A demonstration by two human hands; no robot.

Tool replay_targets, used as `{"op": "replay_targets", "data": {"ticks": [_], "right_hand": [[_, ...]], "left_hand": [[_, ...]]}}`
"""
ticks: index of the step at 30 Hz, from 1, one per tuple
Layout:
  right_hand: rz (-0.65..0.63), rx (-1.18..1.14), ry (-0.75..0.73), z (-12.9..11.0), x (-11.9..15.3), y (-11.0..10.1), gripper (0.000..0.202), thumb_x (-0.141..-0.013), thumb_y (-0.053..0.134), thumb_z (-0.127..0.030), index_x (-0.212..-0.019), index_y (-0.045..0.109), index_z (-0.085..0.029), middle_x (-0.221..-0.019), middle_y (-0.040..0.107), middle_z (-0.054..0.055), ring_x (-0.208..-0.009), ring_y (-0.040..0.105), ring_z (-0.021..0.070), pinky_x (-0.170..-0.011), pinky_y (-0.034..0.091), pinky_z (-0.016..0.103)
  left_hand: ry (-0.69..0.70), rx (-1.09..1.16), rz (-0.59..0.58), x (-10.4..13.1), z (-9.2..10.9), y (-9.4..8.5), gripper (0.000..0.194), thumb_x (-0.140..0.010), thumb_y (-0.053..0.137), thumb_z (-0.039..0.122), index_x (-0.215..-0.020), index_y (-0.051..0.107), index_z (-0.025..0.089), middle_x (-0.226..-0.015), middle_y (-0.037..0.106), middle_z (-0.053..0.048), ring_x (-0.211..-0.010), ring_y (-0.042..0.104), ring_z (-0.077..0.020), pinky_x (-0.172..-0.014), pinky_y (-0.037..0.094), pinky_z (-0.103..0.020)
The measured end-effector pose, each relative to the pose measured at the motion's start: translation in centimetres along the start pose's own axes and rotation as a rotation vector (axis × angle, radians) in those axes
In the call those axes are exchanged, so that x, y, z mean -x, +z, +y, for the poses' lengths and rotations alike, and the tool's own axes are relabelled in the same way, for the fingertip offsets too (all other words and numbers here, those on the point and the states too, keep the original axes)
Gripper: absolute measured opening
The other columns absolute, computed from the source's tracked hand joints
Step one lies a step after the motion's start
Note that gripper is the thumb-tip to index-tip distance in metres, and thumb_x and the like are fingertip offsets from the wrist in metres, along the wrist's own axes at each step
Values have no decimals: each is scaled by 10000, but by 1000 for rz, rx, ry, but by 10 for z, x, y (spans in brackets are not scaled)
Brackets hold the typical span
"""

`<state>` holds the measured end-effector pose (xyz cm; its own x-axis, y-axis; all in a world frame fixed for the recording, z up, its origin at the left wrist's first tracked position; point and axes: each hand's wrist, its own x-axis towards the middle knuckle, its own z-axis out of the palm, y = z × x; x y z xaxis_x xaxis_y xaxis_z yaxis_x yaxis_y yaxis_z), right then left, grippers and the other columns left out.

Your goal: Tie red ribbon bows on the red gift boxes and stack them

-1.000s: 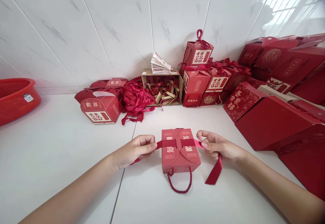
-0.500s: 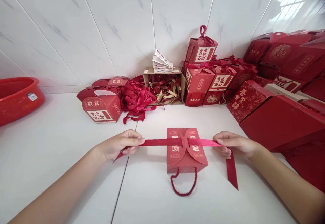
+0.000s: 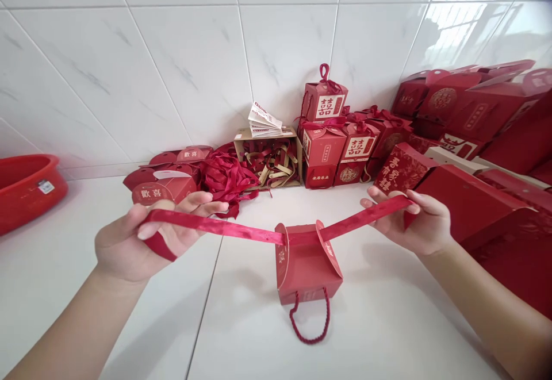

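Holding the ribbon (image 3: 241, 231) taut, our left hand (image 3: 138, 236) has its fingers clamped on one end; the gift box (image 3: 307, 266) sits mid-floor, ribbon threaded through its flaps, untied; our right hand (image 3: 416, 222) pinches the other end.

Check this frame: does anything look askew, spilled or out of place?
Mostly orderly. The left hand and right hand pull a ribbon taut through the red box. Behind, loose red ribbons spill in a tangle onto the floor beside the cardboard box, and one gift box lies tipped over.
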<state>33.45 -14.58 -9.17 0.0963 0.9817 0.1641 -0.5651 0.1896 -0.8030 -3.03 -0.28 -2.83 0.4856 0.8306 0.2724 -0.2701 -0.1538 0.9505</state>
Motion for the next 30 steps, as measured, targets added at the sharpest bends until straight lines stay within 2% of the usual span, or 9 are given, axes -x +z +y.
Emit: {"op": "replay_targets", "data": {"ticks": [2, 4, 6, 8, 11, 17, 23, 27, 30], "right_hand": [[-74, 50, -102, -9, -3, 10, 275, -770, 648, -372, -531, 612, -242, -982, 649, -40, -934, 618, 175, -819, 522, 315], [-140, 139, -185, -19, -7, 22, 218, -820, 596, -393, -664, 706, -289, -950, 666, -43, -926, 629, 165, -833, 530, 302], [-192, 254, -277, -28, -9, 36, 357, -883, 482, -513, -805, 751, -292, -964, 681, -10, -935, 632, 188, -846, 529, 329], [-221, 349, -358, -34, -10, 51, 584, -919, 308, -630, -933, 759, -259, -1013, 688, 33, -957, 628, 217, -892, 507, 365], [-215, 441, -456, -34, -11, 72, 685, -958, 174, -604, -1073, 727, -217, -1085, 678, 58, -1006, 610, 207, -951, 471, 340], [-83, 640, -627, -18, -16, 94, 295, -954, 472, -395, -1154, 669, -305, -1244, 606, 2, -1160, 536, 181, -1003, 414, 295], [18, 671, -648, -22, -23, 106, 247, -927, 548, -367, -1133, 673, -316, -1212, 625, -3, -1103, 571, 166, -960, 444, 283], [-6, 682, -660, -26, -21, 108, 244, -928, 552, -343, -1140, 669, -319, -1176, 643, -7, -1080, 585, 148, -934, 464, 250], [-8, 704, -670, -28, -19, 107, 246, -924, 560, -333, -1147, 666, -326, -1182, 641, -11, -1069, 592, 140, -920, 473, 234]], "left_hand": [[38, 188, -122, -3, 10, 15, 380, -685, 730, 471, -441, 608, 206, -803, 740, 23, -869, 677, -242, -834, 536, -374], [22, 282, -223, -7, 21, 32, 202, -719, 741, 378, -617, 718, 205, -745, 728, 34, -829, 682, -195, -824, 539, -297], [35, 311, -236, -12, 30, 49, 242, -744, 722, 407, -726, 748, 167, -725, 717, 9, -787, 676, -188, -789, 541, -282], [60, 342, -221, -16, 36, 64, 407, -785, 638, 514, -798, 752, 124, -786, 723, -43, -788, 665, -213, -784, 538, -321], [92, 312, -147, -19, 38, 80, 566, -850, 458, 593, -857, 750, 107, -924, 723, -109, -871, 653, -249, -820, 516, -367], [214, 162, -36, -20, 33, 99, 314, -804, 491, 289, -889, 752, 138, -1013, 717, -100, -1062, 604, -271, -853, 479, -349], [347, 64, -21, -26, 50, 107, 247, -779, 539, 179, -905, 751, 180, -946, 727, -42, -972, 636, -201, -816, 498, -277], [417, -31, -3, -32, 59, 110, 207, -817, 567, 152, -918, 741, 206, -887, 731, -19, -894, 659, -171, -819, 522, -288], [413, -137, 8, -32, 56, 114, 170, -838, 607, 188, -950, 734, 208, -924, 729, -24, -924, 657, -170, -871, 516, -296]]}}
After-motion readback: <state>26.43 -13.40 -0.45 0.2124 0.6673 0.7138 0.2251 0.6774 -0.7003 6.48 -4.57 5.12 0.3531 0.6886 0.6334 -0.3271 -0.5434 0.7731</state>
